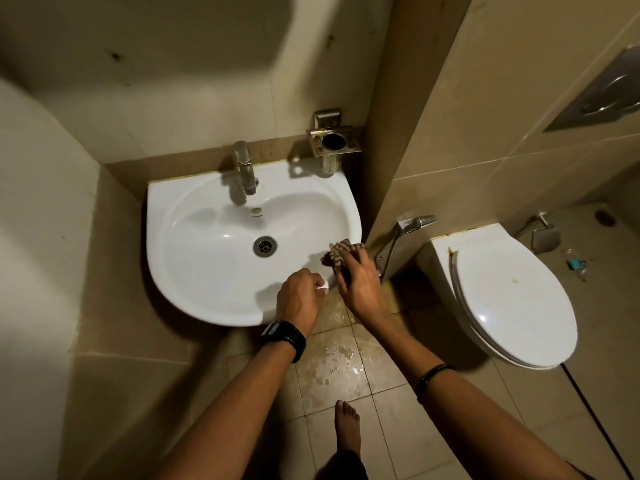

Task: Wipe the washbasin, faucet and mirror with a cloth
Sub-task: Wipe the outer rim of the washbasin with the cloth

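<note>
A white washbasin (194, 271) hangs on the tiled wall, with a chrome faucet (245, 171) at its back and a metal drain (265, 246) in the bowl. My right hand (358, 285) presses a striped brown cloth (337, 256) against the basin's front right rim. My left hand (299, 299) grips the basin's front rim, fingers curled over the edge. The mirror is out of view.
A metal tumbler holder (334, 142) is fixed to the wall behind the basin. A white toilet (512, 299) with its lid down stands to the right, a hand sprayer (415, 223) beside it. The tiled floor (343, 362) under my arms is wet. My bare foot (346, 424) stands below.
</note>
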